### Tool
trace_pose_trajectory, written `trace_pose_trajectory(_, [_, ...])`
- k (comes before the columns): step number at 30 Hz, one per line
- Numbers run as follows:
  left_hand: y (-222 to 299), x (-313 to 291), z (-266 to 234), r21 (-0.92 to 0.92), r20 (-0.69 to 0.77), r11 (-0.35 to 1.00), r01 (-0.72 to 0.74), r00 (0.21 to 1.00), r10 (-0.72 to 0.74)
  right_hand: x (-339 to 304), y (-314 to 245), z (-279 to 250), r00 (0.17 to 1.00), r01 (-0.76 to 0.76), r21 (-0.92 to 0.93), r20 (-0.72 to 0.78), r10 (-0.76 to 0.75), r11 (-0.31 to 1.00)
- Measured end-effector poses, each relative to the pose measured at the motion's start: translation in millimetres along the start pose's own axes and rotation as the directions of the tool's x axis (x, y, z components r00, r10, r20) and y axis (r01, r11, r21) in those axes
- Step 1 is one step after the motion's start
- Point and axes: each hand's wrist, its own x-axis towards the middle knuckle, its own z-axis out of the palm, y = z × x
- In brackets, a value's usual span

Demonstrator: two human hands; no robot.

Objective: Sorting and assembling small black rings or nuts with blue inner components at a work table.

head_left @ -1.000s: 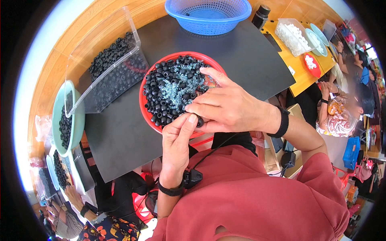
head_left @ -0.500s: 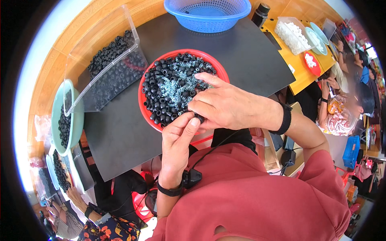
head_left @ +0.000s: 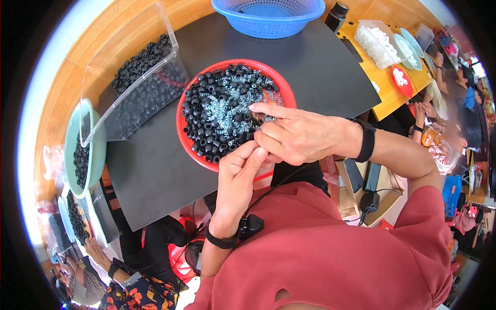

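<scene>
A red basin (head_left: 288, 89) stands near the table's front edge. It holds small black barrel-shaped plastic pieces (head_left: 199, 126) and a pile of small metal coil springs (head_left: 225, 116). Over its near right rim my two hands meet, fingertips together. My left hand (head_left: 238, 173) is closed in a pinch, thumb against fingers. My right hand (head_left: 305, 138) has its index finger reaching over the springs while its other fingers curl against the left fingertips. Whatever sits between the fingers is hidden.
Left of the basin lies a clear plastic bin (head_left: 173, 54) with more black pieces; a pale green bowl (head_left: 98, 155) is beside it. A blue perforated basket (head_left: 268, 23) and a dark bottle (head_left: 337, 18) stand behind. A co-worker's hand (head_left: 95, 250) is at lower left.
Both hands have shifted slightly to the right, still together. The black piece that showed between my fingertips is now out of sight.
</scene>
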Motion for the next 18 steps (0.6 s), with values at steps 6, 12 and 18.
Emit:
trace_pose_trajectory(6, [4.0, -4.1, -7.3, 0.041, -0.082, 0.998, -0.038, 0.996, 0.041, 5.3, 9.1, -0.6, 0.976, -0.154, 0.283, -0.105, 0.19, 0.947])
trace_pose_trajectory(12, [4.5, -3.0, -24.5, 0.224, -0.335, 0.956, -0.19, 0.906, 0.259, -5.8, 10.2, 4.0, 0.981, -0.175, 0.338, -0.018, 0.192, 0.925])
trace_pose_trajectory(18, [-21.4, 6.9, -43.8, 0.442, -0.554, 0.863, -0.245, 0.682, 0.477, 32.1, 58.5, -32.0, 0.92, -0.357, 0.344, 0.291, 0.263, 0.868])
